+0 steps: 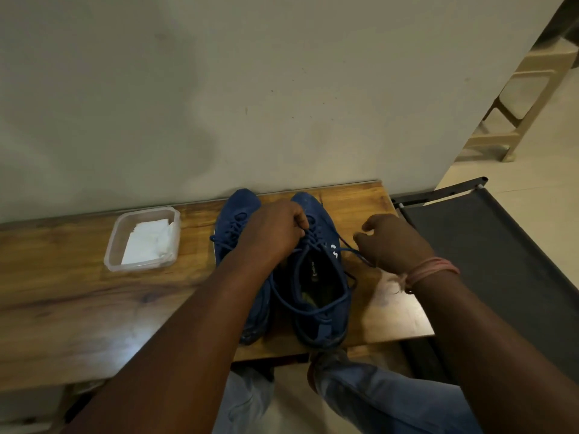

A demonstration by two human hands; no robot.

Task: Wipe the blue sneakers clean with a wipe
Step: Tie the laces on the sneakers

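We see the blue sneakers [316,277] side by side on the wooden table [78,302], toes toward the wall. Our left hand [275,233] pinches the right sneaker's laces [313,238]; our right hand [391,242] hovers beside it, fingers loosely curled. White wipes [145,245] lie in a clear plastic container [111,245] to the left.

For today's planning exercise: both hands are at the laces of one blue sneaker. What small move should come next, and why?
Probably let go of the laces and send the left hand to the wipes in the clear tub: neither it nor the right hand holds a wipe yet.
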